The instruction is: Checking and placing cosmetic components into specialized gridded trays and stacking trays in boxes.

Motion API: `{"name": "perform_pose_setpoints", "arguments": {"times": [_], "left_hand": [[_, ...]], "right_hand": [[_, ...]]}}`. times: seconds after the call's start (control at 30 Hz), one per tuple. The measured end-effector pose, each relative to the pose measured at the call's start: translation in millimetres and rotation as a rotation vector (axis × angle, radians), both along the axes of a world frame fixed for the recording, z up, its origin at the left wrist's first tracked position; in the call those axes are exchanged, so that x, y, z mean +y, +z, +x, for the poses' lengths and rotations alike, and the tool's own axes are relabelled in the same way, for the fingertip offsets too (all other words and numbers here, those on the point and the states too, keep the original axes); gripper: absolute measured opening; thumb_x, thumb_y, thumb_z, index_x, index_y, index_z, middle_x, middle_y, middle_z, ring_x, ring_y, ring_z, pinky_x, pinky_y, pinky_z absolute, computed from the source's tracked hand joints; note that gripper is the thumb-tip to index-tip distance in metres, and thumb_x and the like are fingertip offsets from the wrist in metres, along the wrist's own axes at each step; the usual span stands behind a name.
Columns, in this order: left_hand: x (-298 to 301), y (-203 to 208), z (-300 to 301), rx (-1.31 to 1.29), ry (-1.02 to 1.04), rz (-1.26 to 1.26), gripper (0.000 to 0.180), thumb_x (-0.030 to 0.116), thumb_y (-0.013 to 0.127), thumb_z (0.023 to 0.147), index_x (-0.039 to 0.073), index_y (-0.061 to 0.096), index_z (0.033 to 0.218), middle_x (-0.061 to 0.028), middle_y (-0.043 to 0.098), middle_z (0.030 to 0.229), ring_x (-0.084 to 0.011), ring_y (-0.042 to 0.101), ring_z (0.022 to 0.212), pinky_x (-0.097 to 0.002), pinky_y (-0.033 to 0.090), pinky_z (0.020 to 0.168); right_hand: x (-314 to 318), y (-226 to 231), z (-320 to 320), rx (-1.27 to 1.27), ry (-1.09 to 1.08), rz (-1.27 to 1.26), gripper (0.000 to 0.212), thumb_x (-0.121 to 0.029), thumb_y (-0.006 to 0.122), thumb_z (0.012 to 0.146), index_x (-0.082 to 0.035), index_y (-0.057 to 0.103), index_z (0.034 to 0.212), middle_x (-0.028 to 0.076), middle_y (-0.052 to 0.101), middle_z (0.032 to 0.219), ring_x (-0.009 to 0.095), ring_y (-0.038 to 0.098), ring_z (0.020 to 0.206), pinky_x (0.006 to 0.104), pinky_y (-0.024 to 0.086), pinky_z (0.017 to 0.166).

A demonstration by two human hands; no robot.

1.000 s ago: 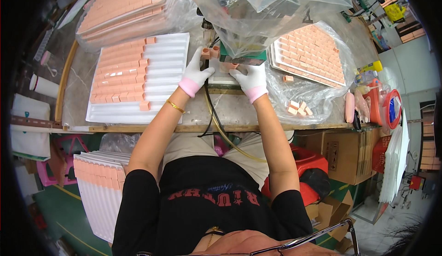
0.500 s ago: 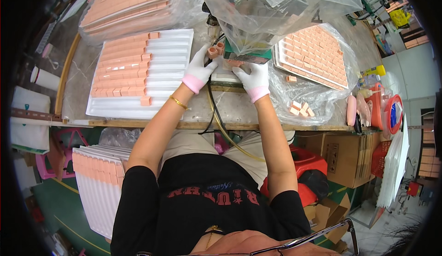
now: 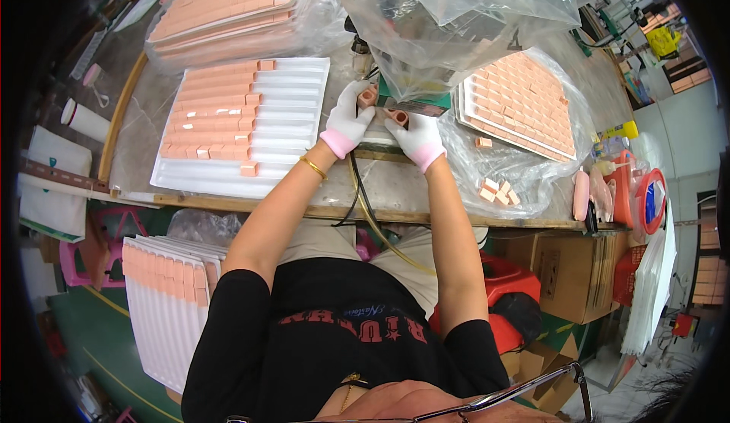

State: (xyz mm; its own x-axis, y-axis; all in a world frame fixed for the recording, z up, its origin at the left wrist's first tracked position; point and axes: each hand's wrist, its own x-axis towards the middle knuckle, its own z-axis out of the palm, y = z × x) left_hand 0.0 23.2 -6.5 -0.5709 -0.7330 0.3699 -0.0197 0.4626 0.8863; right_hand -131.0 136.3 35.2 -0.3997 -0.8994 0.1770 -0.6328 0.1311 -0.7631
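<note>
Head view: my left hand [image 3: 348, 124], in a white glove with a pink cuff, pinches a small pink block [image 3: 367, 98] between thumb and fingers, its round opening showing, just left of the green machine part [image 3: 417, 106]. My right hand [image 3: 420, 138], gloved alike, pinches a second pink block [image 3: 399, 117] just in front of the green machine part — again with a round opening in view. Both pieces, I judge, are light, stiff and hollow, likely moulded plastic; their smooth faces may slip slightly under the gloves and could scuff — hence a grip on opposite flat sides, clear of the opening. Left of the green machine part, a white ribbed tray [image 3: 289, 149] bears rows of similar pieces; right of it lies a fuller tray [image 3: 468, 107], with loose pieces [image 3: 504, 187] to its right and nearer me.

Obscured: a clear plastic sheet [image 3: 456, 35] covers much of the green machine part, its glare blurring what lies beneath. The undersides of both pieces are hidden; I cannot tell how firmly my fingertips press, nor whether another piece sits behind the left one.
</note>
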Motion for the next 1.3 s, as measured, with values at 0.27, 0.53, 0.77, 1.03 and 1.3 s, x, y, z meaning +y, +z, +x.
{"name": "perform_pose_setpoints", "arguments": {"times": [0.27, 0.53, 0.77, 1.03, 1.3], "left_hand": [[33, 29, 40, 0.106, -0.034, 0.120, 0.046, 0.016, 0.060, 0.082, -0.001, 0.047, 0.122, -0.0192, 0.051, 0.113, -0.0288, 0.054, 0.104, -0.0364, 0.043, 0.093], [58, 68, 146, 0.115, -0.283, 0.687, 0.048, 0.009, 0.072, 0.077, 0.003, 0.046, 0.117, -0.0070, 0.062, 0.094, -0.0099, 0.058, 0.066, -0.0237, 0.048, 0.054], [106, 111, 375, -0.063, 0.221, 0.762, 0.042, 0.015, 0.071, 0.079, 0.003, 0.055, 0.116, -0.0058, 0.063, 0.085, -0.0071, 0.057, 0.062, -0.0178, 0.043, 0.047], [139, 131, 519, -0.513, 0.442, 0.826, 0.036, 0.019, 0.069, 0.077, 0.005, 0.059, 0.109, -0.0020, 0.062, 0.077, -0.0053, 0.055, 0.058, -0.0171, 0.038, 0.044], [126, 92, 537, -0.861, 0.469, 0.380, 0.035, 0.022, 0.069, 0.074, 0.005, 0.061, 0.103, -0.0067, 0.064, 0.084, -0.0147, 0.060, 0.077, -0.0283, 0.048, 0.068]], "right_hand": [[30, 13, 42, -0.106, -0.017, -0.077, 0.037, -0.022, 0.070, 0.078, 0.000, 0.062, 0.106, 0.017, 0.064, 0.096, 0.026, 0.062, 0.087, 0.0326, 0.048, 0.080], [44, 39, 104, -0.537, 0.425, 0.038, 0.042, -0.011, 0.061, 0.086, 0.004, 0.048, 0.123, 0.009, 0.056, 0.116, 0.016, 0.054, 0.104, 0.0300, 0.040, 0.094], [9, 42, 302, -1.002, 0.874, 0.372, 0.055, -0.014, 0.069, 0.082, -0.002, 0.040, 0.127, 0.011, 0.058, 0.103, 0.013, 0.060, 0.083, 0.0245, 0.050, 0.065], [34, 19, 463, -1.513, 0.829, 0.848, 0.059, -0.006, 0.059, 0.087, -0.003, 0.026, 0.137, 0.012, 0.056, 0.113, 0.023, 0.059, 0.096, 0.0388, 0.051, 0.087], [52, 17, 466, -1.645, 0.694, 0.844, 0.073, -0.004, 0.052, 0.089, -0.002, 0.006, 0.146, 0.015, 0.043, 0.127, 0.028, 0.055, 0.105, 0.0412, 0.047, 0.094]]}}
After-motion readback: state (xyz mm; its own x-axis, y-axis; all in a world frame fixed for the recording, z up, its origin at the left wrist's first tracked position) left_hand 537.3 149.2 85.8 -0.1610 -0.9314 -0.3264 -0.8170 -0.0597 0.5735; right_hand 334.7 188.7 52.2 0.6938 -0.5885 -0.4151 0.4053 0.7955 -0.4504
